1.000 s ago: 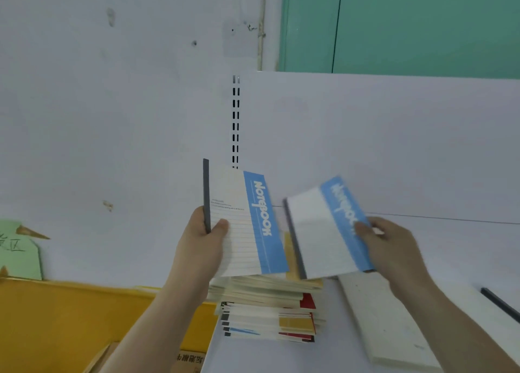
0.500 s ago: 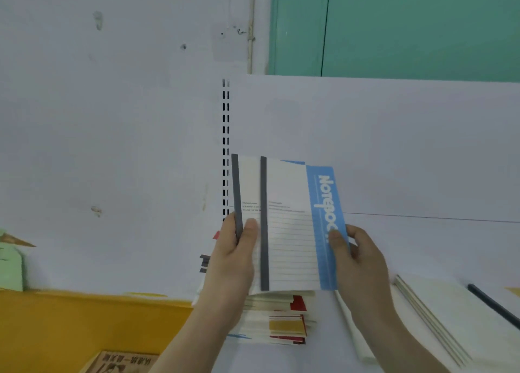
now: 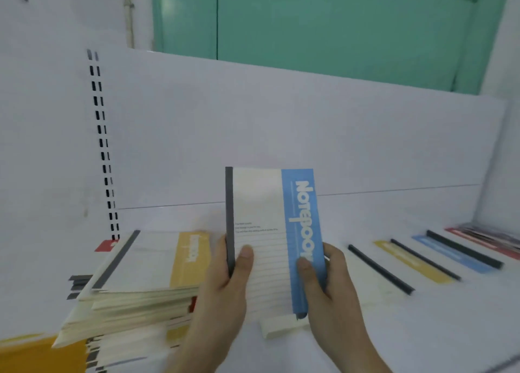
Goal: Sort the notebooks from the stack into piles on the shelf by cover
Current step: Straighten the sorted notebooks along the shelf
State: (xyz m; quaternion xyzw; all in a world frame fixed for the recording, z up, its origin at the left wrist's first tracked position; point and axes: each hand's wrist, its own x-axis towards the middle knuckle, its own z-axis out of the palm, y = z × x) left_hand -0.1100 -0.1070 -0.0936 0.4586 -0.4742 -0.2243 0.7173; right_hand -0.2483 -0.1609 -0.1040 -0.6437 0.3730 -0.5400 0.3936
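While both hands hold it upright above the white shelf, the blue-banded notebook occupies the centre of the view and serves as the landmark. Left hand: fingers curled behind the dark spine edge, thumb pressed on the ruled cream cover. Right hand: fingers wrapped behind the blue band, thumb laid on its lower front. Whether a second notebook sits behind the first cannot be told, though a cream corner shows just below its lower edge.

Left of the notebook, and lower, lies the unsorted stack, its sheets fanned and tilted; the top cover bears a yellow band and a dark spine strip, and a red corner shows at the stack's far edge. Below the stack, at the lower left, is an orange-yellow surface.

Right of the notebook, sorted piles lie flat on the shelf, side by side and slightly apart: nearest, a plain cream pile with a dark spine; next a yellow-banded pile; then a blue-banded pile; farthest, a red-covered pile, blurred.

Behind the notebook rises the white back panel; up and left of it runs a slotted upright. Above the panel stands a green door.
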